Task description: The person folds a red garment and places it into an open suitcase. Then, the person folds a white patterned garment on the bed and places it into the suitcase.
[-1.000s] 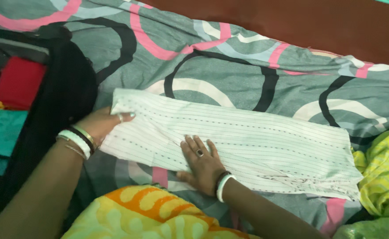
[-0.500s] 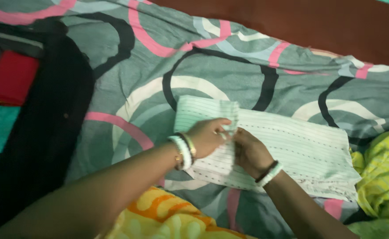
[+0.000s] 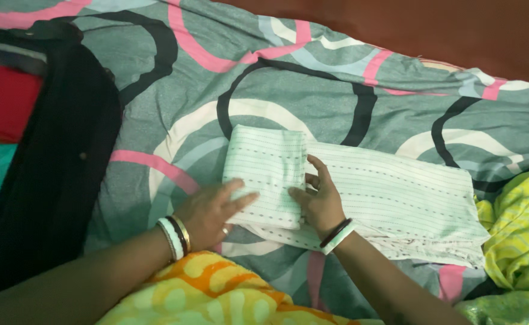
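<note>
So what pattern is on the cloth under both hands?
The folded cloth is white with thin dark lines and dashed rows running along it, seen best in the head view.

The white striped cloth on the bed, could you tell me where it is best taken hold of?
Probably at the doubled left end of the white striped cloth, where a flap lies folded over. Come from the near side, where both hands, left and right, rest flat, and pinch both layers at the fold: the single-layer right end would sag.

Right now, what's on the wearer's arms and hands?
Both forearms bare, no sleeves. Left hand: ring on one finger, white, dark and gold bangles at the wrist. Right hand: dark and white bangles at the wrist; no ring visible from here.
</note>
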